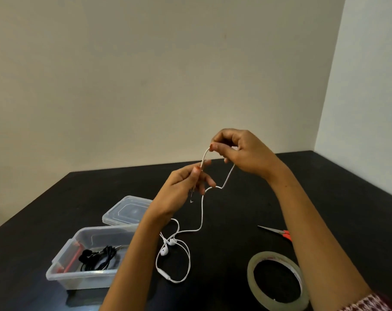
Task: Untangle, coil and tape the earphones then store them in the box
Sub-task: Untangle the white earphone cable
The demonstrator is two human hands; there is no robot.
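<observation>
White earphones (201, 217) hang from both hands above a black table (246, 209). My left hand (186, 187) pinches the cable near its plug end, the metal jack poking out below the fingers. My right hand (240, 151), higher and to the right, pinches the same cable, so a short loop runs between the two hands. The rest of the wire drops to the table, where the two earbuds (167, 246) and the remote lie in a loose loop. A clear plastic box (78, 277) at the lower left holds black earphones (96, 257). A tape roll (278, 280) lies at the lower right.
The box's clear lid (125, 211) lies flat behind the box. Scissors with red handles (278, 232) rest on the table to the right, partly behind my right forearm. A red pen-like item sits inside the box. Plain walls rise behind the table.
</observation>
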